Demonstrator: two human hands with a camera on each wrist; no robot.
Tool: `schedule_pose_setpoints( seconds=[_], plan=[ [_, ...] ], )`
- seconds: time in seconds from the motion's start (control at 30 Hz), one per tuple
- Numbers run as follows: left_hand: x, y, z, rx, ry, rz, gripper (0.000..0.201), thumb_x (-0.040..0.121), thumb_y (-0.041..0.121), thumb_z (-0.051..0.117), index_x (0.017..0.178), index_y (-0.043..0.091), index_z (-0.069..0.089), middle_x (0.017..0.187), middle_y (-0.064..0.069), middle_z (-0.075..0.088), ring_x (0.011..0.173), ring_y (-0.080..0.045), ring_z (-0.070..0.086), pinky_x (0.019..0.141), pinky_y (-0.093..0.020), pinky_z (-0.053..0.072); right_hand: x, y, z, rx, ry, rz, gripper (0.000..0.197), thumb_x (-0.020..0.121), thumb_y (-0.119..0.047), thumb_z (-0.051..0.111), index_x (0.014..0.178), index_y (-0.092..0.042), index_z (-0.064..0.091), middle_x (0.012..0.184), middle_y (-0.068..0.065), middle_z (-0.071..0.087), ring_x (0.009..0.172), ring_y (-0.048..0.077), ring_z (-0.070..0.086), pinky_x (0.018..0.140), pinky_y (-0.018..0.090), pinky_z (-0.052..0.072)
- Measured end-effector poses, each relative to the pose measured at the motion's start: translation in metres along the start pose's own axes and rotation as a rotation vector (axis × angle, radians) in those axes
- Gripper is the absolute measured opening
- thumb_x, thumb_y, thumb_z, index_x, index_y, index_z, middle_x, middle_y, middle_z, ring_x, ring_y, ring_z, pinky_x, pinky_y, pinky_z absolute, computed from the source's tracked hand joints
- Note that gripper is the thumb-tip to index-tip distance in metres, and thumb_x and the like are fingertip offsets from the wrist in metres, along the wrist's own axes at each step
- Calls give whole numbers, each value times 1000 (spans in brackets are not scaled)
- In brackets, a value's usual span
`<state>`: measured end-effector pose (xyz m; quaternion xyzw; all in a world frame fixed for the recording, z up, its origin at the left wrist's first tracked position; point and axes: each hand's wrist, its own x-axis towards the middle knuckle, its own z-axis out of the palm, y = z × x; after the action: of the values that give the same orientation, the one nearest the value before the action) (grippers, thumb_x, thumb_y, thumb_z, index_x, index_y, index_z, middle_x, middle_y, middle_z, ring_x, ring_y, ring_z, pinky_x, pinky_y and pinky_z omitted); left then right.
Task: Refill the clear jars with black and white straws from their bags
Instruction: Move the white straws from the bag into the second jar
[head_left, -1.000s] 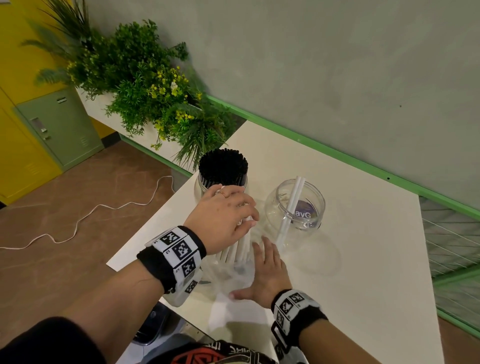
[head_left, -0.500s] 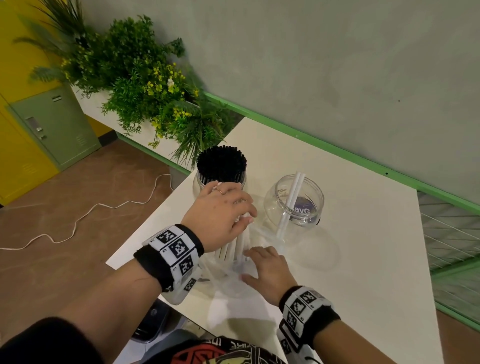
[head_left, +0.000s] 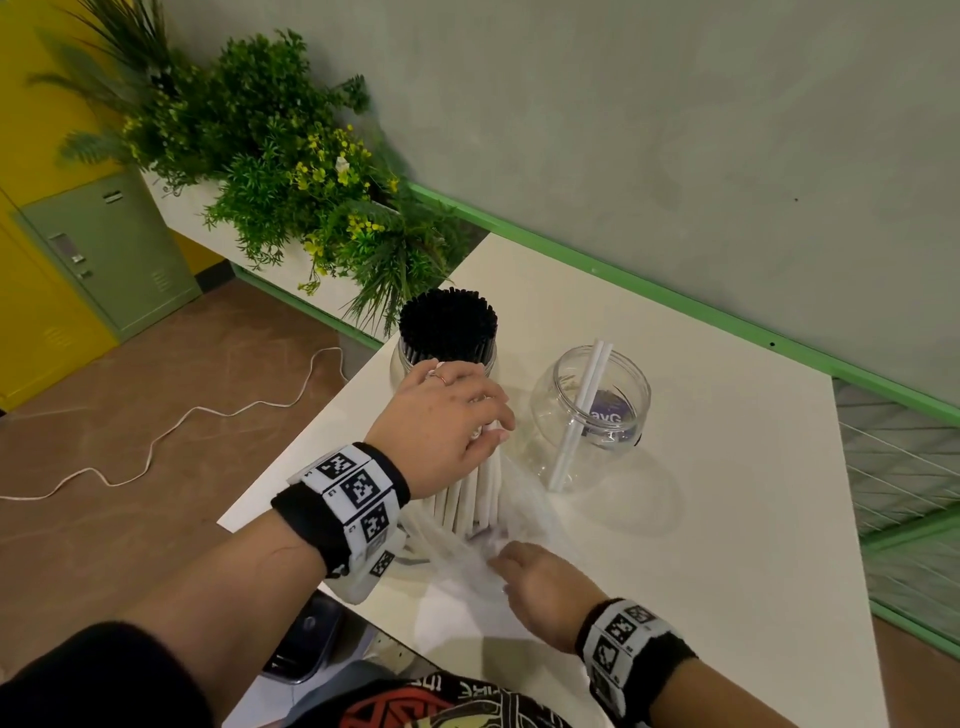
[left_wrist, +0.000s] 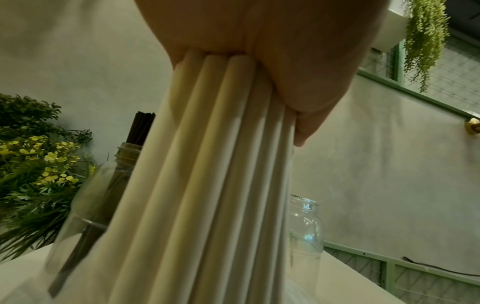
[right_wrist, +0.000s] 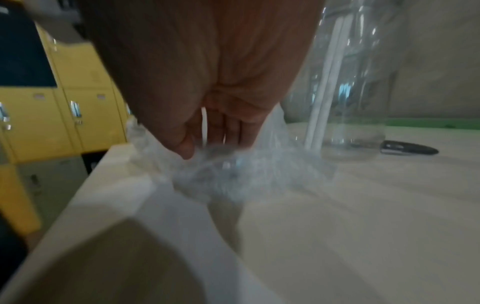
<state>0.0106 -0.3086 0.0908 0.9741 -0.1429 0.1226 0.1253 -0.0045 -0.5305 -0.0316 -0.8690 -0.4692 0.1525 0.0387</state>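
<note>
The right hand (head_left: 540, 587) has slid back toward the near edge of the table (head_left: 727, 545) since a second ago, when it lay flat with fingers spread just below the jar; now its fingers are curled down into the crumpled clear bag (head_left: 467, 551), pinching the plastic, and the right wrist view confirms thumb and fingertips (right_wrist: 187, 148) buried in the film. The left hand (head_left: 441, 421) has barely budged: it stays wrapped round the top of the white straws (head_left: 478, 493), the bundle standing upright with its lower ends in the mouth of the bag. From the left wrist view the palm and fingers clamp tight over the straw tops (left_wrist: 221, 144). Behind that hand, just touching distance, the jar of black straws (head_left: 448, 332) stands packed full, as before. To its right the clear jar (head_left: 592, 415) holds only two white straws leaning against its rim, unchanged. A black pen (right_wrist: 407, 149) lies on the table beyond that jar. Green plants (head_left: 291, 171) line the wall at the far left.
</note>
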Motion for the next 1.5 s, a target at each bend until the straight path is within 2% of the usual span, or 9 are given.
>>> schedule_pose_setpoints(
  seconds=[0.07, 0.2, 0.37, 0.53, 0.73, 0.9, 1.13, 1.27, 1.5],
  plan=[
    [-1, 0, 0, 1, 2, -2, 29, 92, 49, 36, 100, 41, 62, 116, 22, 59, 128, -10, 41, 106, -42, 30, 5, 2, -18, 5, 38, 23, 33, 87, -8, 51, 117, -11, 64, 104, 8, 64, 83, 28, 64, 75, 36, 54],
    [-3, -1, -2, -13, 0, 1, 30, 91, 49, 36, 100, 41, 62, 116, 21, 59, 128, -10, 41, 106, -43, 31, 20, 10, -28, -29, 156, 74, 17, 68, -14, 71, 85, -17, 72, 78, 0, 64, 72, 24, 60, 60, 28, 50],
    [-6, 4, -3, -8, -10, 27, 27, 91, 48, 37, 100, 41, 62, 117, 20, 59, 128, -11, 42, 106, -44, 31, 30, 19, -26, 40, -27, 332, 79, 76, -37, 73, 142, -12, 37, 148, 11, 29, 136, 29, 26, 107, 37, 33],
    [-6, 7, -3, -21, -18, 43, 28, 92, 49, 36, 101, 41, 62, 118, 20, 58, 128, -10, 41, 107, -44, 31, 38, 27, -18, 338, -97, 396, 109, 76, -34, 79, 153, -13, 4, 161, 4, -2, 148, 21, 4, 119, 30, 15],
    [-7, 1, -9, -76, 11, 16, 37, 86, 52, 46, 120, 40, 53, 131, 14, 50, 126, -12, 42, 102, -40, 34, 18, 37, -28, 587, 256, 417, 65, 78, -31, 79, 135, -17, 50, 134, -4, 50, 117, 6, 49, 101, 12, 34],
    [-14, -3, -19, -22, -41, -202, 80, 72, 72, 52, 141, 35, 31, 146, 8, 33, 133, -19, 32, 104, -42, 31, 17, 22, -53, 775, 380, 381, 59, 68, -35, 85, 118, -26, 55, 108, -7, 57, 93, 2, 53, 75, 5, 39],
    [-20, -9, -18, -361, -67, -311, 88, 71, 52, 73, 144, 33, 28, 142, 9, 42, 127, -11, 42, 103, -27, 37, 57, 15, -101, 906, 302, 243, 128, 47, -50, 91, 148, -28, 15, 144, -11, 36, 130, 9, 38, 107, 29, 35],
    [-22, -11, -13, -468, -14, -324, 78, 66, 47, 77, 135, 36, 42, 128, 13, 52, 116, -7, 49, 100, -31, 43, 68, 13, -113, 1053, 199, 157, 93, 57, -22, 91, 136, -21, 42, 124, -6, 63, 116, 9, 59, 104, 42, 45],
    [-24, -15, -13, -551, 122, -359, 68, 72, 37, 78, 131, 37, 46, 118, 15, 56, 114, -5, 50, 100, -26, 41, 59, -3, -100, 1159, 552, 195, 67, 61, -18, 88, 118, -16, 54, 111, -1, 69, 105, 14, 65, 91, 37, 53]
  ],
)
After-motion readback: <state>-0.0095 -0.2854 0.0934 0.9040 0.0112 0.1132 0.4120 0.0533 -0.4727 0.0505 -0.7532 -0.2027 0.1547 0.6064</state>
